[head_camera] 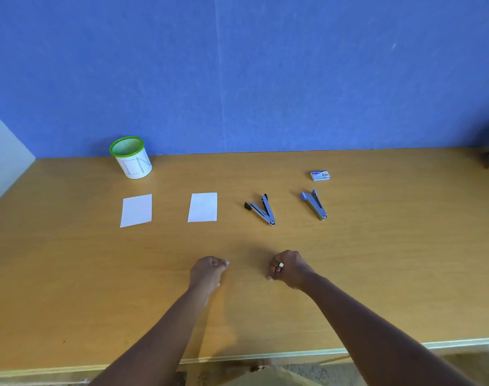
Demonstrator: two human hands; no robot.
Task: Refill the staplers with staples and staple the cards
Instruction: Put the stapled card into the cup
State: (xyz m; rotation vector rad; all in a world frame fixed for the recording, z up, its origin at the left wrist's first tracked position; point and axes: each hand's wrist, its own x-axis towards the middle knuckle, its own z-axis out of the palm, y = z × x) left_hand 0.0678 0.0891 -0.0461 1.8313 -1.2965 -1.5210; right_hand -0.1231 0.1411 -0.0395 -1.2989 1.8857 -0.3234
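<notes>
Over the table [377, 260], left hand [208, 271] hangs clenched empty, right hand [289, 267] curled, grasp unclear.

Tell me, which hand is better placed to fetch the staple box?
Probably the right hand: the staple box and both staplers lie on its side; the left hand sits nearer the cards.

Uncovered arms, and a ring [281, 264] on one finger
The left forearm [165, 330] and right forearm [377, 324] are both bare up to the wrist. The right hand [289, 267] wears the ring, small, pale and squarish. The left hand [210, 270] shows a light nail at the thumb tip.
</notes>
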